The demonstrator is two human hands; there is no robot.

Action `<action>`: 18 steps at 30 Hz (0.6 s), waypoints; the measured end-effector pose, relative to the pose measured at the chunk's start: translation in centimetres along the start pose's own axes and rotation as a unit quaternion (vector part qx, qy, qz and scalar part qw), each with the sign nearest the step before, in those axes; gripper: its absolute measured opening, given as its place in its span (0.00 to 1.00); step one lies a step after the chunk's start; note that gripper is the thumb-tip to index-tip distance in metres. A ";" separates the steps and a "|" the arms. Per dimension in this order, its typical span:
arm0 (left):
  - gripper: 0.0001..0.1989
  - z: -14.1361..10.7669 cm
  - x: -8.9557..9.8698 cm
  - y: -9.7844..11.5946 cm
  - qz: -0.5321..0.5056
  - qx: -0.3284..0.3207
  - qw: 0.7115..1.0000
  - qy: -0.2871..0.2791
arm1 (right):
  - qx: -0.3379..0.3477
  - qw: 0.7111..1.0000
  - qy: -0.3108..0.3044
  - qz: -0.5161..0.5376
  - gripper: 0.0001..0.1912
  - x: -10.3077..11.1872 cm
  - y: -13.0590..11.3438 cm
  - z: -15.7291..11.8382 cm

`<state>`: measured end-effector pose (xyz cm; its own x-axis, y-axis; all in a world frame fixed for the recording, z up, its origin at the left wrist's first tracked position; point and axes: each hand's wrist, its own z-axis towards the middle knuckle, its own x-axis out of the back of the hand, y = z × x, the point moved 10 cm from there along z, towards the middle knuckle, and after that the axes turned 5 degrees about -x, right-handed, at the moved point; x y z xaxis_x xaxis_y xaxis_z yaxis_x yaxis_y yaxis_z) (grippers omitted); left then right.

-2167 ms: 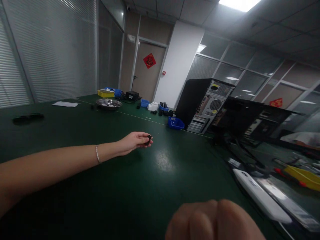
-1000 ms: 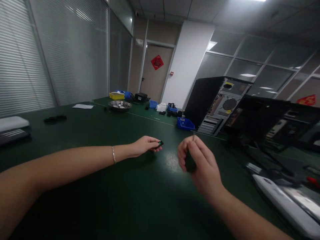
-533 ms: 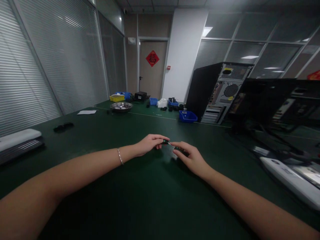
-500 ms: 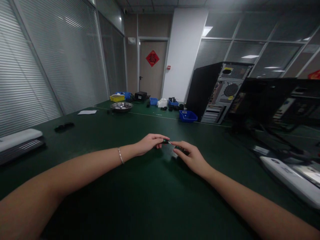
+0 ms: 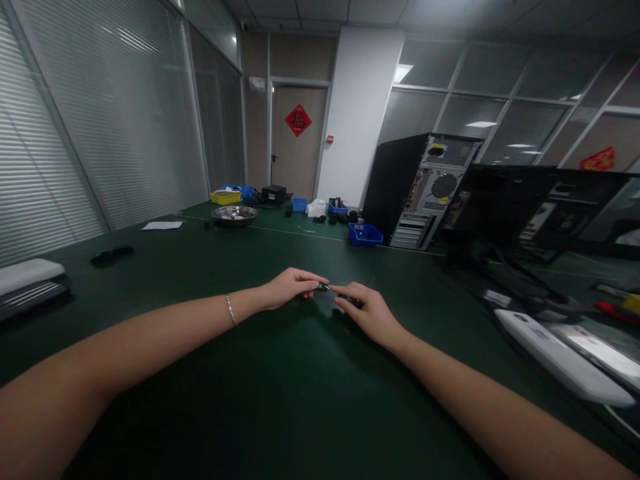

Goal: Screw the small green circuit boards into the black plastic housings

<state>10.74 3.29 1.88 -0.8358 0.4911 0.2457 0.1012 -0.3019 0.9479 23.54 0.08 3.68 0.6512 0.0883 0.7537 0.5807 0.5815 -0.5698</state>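
Observation:
Over the green tabletop (image 5: 280, 387), my two hands meet near the middle of the view. My left hand (image 5: 294, 288) pinches a small black and green part (image 5: 322, 287) between thumb and fingers; most of it is covered. From the right, my right hand (image 5: 369, 308) grips what looks like a small screwdriver (image 5: 356, 302) with a dark handle. Its thin metal shaft points left at the part. The tip is too small to tell whether it touches.
Farther back stand a metal bowl (image 5: 234, 215), a blue bin (image 5: 365, 235) and a black computer tower (image 5: 395, 183). On the right lies a white elongated device (image 5: 560, 357) near cables. A dark glasses-like object (image 5: 113, 254) and a white device (image 5: 30, 275) lie left.
The view has turned slightly right, so everything sits a little farther left. Both hands keep their hold, and less of the metal shaft shows between them.

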 end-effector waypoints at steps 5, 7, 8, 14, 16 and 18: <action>0.17 -0.2 -0.1 0.0 0.025 -0.009 1.000 -0.006 | 0.007 1.000 -0.010 0.005 0.12 0.0 0.1 0.1; 0.16 -0.1 -0.2 0.0 0.039 -0.013 0.999 -0.013 | 0.011 1.000 -0.013 0.013 0.13 0.1 0.0 0.2; 0.15 -0.1 -0.3 0.0 0.047 -0.017 0.999 -0.016 | 0.011 1.000 -0.015 0.019 0.13 0.1 0.0 0.2; 0.14 0.3 -0.7 -0.6 0.062 -0.032 0.997 -0.028 | -0.012 0.998 -0.033 0.059 0.13 -0.5 0.6 0.2; 0.15 0.2 -0.7 -0.8 0.059 -0.033 0.997 -0.027 | -0.023 0.996 -0.038 0.071 0.13 -0.7 0.9 0.2; 0.15 0.1 -0.7 -0.7 0.055 -0.035 0.998 -0.027 | -0.035 0.995 -0.044 0.082 0.13 -0.9 1.1 0.2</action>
<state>11.34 3.24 1.01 -0.7912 0.4947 0.3596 0.1511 -0.4115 0.8988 23.51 0.76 2.42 0.6962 0.2492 0.6732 0.5053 0.4960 -0.7061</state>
